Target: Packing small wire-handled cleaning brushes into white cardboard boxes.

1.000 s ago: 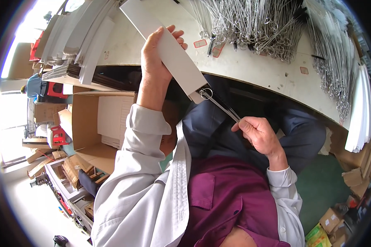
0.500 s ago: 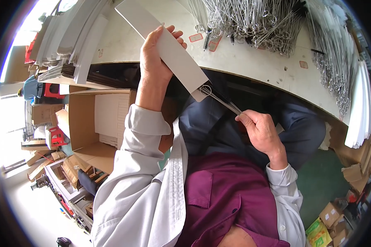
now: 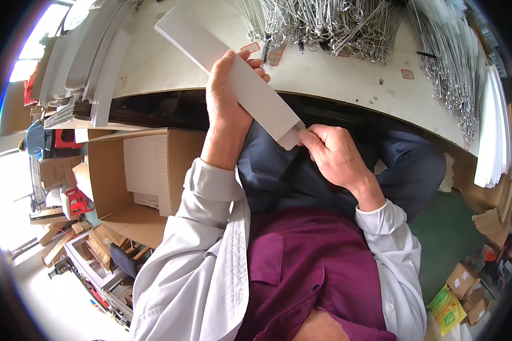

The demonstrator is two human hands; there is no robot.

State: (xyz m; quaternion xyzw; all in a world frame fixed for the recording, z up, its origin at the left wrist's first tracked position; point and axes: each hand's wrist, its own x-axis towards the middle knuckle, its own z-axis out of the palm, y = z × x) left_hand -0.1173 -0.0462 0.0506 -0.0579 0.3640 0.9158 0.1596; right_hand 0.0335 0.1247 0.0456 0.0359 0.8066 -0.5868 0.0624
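Observation:
My left hand (image 3: pixel 228 94) is wrapped round a long, narrow white box (image 3: pixel 247 85), which slants down toward my right. The box's near end is open, with a small flap sticking out. At that end my right hand (image 3: pixel 335 149) pinches a bundle of thin wire brushes (image 3: pixel 299 126). Only a short stretch of their metal stems shows between the box mouth and my fingertips; the rest is hidden inside the box. On the table beyond lies a heap of similar wire-handled brushes (image 3: pixel 330 28) with looped ends.
The pale table (image 3: pixel 193 59) has a dark front edge. More brushes (image 3: pixel 452 85) lie at its right, beside a stack of white boxes (image 3: pixel 496 133). Flat white boxes (image 3: pixel 94 51) are piled at the left. An open cardboard carton (image 3: pixel 108 176) holding white boxes stands by my left arm.
My right hand has moved up and left to the box mouth, and the brushes have slid into the box. The left hand with the box has shifted slightly right and down.

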